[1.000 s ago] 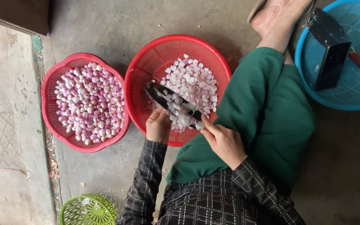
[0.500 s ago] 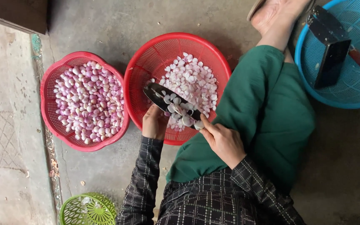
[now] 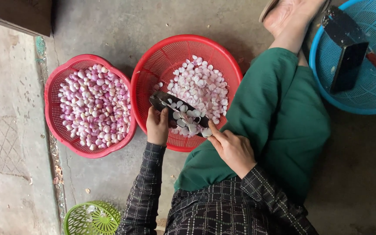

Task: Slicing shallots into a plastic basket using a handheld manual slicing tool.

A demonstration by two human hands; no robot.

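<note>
My right hand (image 3: 231,148) grips the handle end of a dark knife (image 3: 166,101), whose blade lies across the near part of a red basket (image 3: 162,56). Cut shallot pieces (image 3: 199,85) fill this basket and several stick to the blade. My left hand (image 3: 157,126) rests at the basket's near rim, just under the blade's tip end, fingers curled at the blade; what it holds is hidden. A second red basket (image 3: 53,126) to the left holds peeled whole shallots (image 3: 94,104).
A blue basket (image 3: 370,100) at the upper right holds a dark cleaver (image 3: 347,52) with a red handle. A green basket (image 3: 90,219) sits at the bottom left. My green-trousered leg (image 3: 279,126) stretches right of the baskets on a concrete floor.
The view has drifted slightly. Both hands and the knife have shifted a little to the left over the middle basket, with more cut pieces lying on the blade.
</note>
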